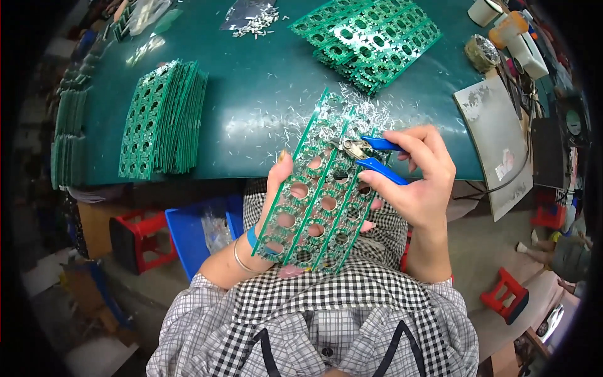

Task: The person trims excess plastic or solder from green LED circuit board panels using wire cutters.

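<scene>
My left hand [278, 182] grips a green circuit board panel [311, 204] from its left edge, thumb in front and the other fingers behind it. The panel is tilted over my lap at the table's edge and carries rows of round holes. In my right hand [419, 182] is a pair of blue-handled cutters [380, 169], handles apart. Their metal jaws reach the upper part of the panel; whether they are closed on a pin is too small to tell. Many short silvery wire clippings [377, 112] lie around the panel's top end.
On the green table [239, 144] a row of upright boards [151, 119] stands at left, and a pile of panels [389, 38] lies at the back. Small white parts [259, 24] spill from a bag. A worn flat plate [493, 138] overhangs the right edge. A blue bin [188, 242] sits below left.
</scene>
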{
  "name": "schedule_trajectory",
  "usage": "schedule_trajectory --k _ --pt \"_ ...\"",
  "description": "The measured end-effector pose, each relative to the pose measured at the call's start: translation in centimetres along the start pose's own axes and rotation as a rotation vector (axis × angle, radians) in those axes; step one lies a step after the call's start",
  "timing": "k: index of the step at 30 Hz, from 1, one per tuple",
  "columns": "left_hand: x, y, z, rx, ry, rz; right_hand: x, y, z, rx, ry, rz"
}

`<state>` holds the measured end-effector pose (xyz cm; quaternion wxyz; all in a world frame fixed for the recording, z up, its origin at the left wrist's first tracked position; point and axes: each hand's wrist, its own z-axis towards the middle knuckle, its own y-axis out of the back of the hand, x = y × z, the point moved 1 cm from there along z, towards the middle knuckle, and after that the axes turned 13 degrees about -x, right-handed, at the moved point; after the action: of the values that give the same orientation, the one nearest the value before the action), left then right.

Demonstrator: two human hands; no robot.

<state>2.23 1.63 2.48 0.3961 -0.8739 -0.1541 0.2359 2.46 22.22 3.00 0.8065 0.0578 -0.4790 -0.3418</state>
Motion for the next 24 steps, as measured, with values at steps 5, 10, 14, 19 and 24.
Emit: schedule_trajectory --k 5,10,14,19,24 --pt "0.3 -0.1 -0.1 0.034 -0.004 -0.136 0.3 -0.3 0.2 -0.005 0.139 -0.020" --pt "0.4 0.3 0.1 0.028 0.012 -0.131 -0.1 -0.3 -0.5 0.027 0.033 -0.030" --pt "0.2 -0.3 0.0 -0.013 0.012 -0.138 -0.1 -0.2 -0.6 0.003 -0.012 0.018" --pt "0.3 0.1 0.3 -0.031 0.019 -0.141 0.0 -0.9 -0.2 0.000 0.136 0.054" --pt "0.4 1.0 0.6 -0.014 0.033 -0.109 0.5 -0.7 -0.7 0.037 0.083 0.009"
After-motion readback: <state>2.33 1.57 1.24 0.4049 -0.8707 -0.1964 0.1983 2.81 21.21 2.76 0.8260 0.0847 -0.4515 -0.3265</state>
